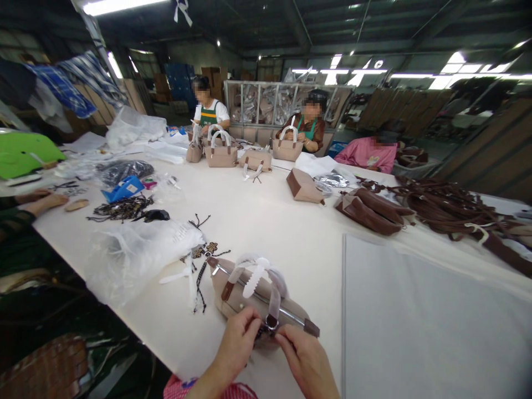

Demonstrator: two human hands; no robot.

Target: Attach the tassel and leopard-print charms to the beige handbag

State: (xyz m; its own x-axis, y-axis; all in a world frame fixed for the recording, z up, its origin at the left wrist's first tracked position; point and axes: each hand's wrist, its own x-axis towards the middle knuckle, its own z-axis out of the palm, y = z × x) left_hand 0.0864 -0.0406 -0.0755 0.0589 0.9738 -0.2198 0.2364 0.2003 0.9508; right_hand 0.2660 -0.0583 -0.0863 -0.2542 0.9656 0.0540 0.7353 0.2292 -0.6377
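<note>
As both bare hands worked at the near edge of the white table [249, 210], a taupe handbag [253, 288] lay tilted just beyond the wrists, its pale-wrapped handles [274, 302] uppermost. Thumb and forefinger of the left hand [241, 339] were pressed together, pinching a dark cord [263, 333] beside the handle's metal ring [272, 323]. The right hand [302, 353] had its fingers curled close together at the ring's other side; whether they pinched the cord could not be told. To the right spread a grey mat [424, 327]. Near the bag's left end lay a patterned charm [211, 248] with black cords, and next to it crumpled clear plastic [133, 260]. Farther left, a co-worker's hands [45, 202] rested by the table edge, near a heap of dark cords [120, 208] and a blue packet [124, 189]. Brown bags [369, 211] and tangled brown straps [444, 208] lay across on the right. Along the far side, more taupe bags [221, 157] stood before two people in green aprons; a person in pink [366, 153] bent low beside them. Behind stood a rack [266, 102] filled with wrapped goods.
</note>
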